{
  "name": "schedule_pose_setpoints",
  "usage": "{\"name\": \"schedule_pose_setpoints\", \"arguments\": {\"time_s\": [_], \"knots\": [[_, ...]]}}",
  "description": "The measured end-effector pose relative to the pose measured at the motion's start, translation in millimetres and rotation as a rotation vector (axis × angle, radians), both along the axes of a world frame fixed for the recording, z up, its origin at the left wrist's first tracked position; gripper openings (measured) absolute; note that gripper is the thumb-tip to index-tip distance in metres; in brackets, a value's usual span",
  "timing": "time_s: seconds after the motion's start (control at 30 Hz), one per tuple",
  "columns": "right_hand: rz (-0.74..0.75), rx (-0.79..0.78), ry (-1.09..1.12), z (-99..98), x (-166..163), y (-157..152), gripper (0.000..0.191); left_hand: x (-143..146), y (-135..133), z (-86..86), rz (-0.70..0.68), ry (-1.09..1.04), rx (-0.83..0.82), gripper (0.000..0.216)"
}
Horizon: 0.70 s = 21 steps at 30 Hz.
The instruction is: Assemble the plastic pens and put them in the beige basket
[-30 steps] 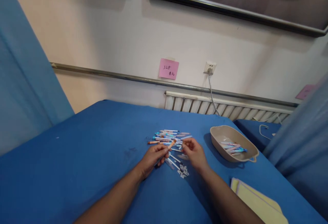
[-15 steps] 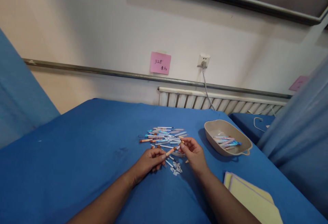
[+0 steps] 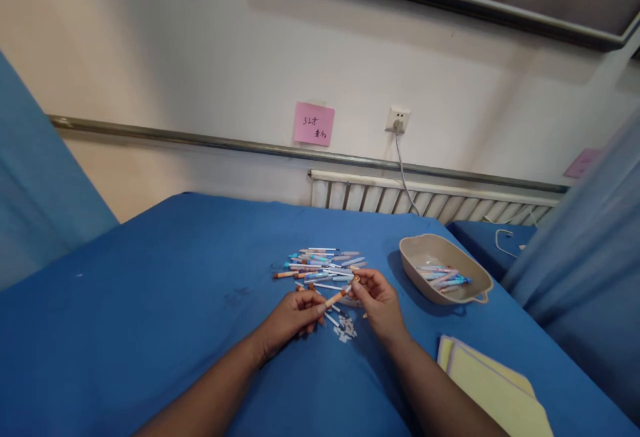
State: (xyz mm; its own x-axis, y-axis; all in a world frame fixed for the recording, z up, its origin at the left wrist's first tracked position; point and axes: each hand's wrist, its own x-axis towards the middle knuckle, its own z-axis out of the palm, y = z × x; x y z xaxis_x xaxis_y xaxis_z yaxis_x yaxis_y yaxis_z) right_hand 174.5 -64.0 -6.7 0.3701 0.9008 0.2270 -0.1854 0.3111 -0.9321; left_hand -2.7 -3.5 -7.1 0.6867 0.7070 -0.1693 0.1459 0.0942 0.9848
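Observation:
An orange pen (image 3: 335,299) with brown and whitish parts slants between my two hands over the blue cloth. My left hand (image 3: 299,311) is closed on its lower left end, thumb on top. The fingertips of my right hand (image 3: 379,298) pinch its upper right end, where a brown-orange piece shows; I cannot tell whether this piece is joined to the pen. Just beyond the hands lies a loose pile of pens and thin white refills (image 3: 320,263). Below the held pen is a small heap of white bits (image 3: 345,330).
To the right stands a beige basin (image 3: 415,248) with several pens (image 3: 443,277) in it. Yellow sheets with a purple edge (image 3: 493,383) lie near my right forearm. At the back are a radiator (image 3: 360,195) and a wall socket (image 3: 398,119) with a plugged-in cord.

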Motion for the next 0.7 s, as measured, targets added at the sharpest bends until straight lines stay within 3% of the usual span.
{"name": "schedule_pose_setpoints", "arguments": {"time_s": [0.7], "knots": [[0.024,0.001,-0.053,-6.4,-2.3,-1.2,0.026,0.1,0.1,2.4,0.05,0.006,0.031,0.038]]}}
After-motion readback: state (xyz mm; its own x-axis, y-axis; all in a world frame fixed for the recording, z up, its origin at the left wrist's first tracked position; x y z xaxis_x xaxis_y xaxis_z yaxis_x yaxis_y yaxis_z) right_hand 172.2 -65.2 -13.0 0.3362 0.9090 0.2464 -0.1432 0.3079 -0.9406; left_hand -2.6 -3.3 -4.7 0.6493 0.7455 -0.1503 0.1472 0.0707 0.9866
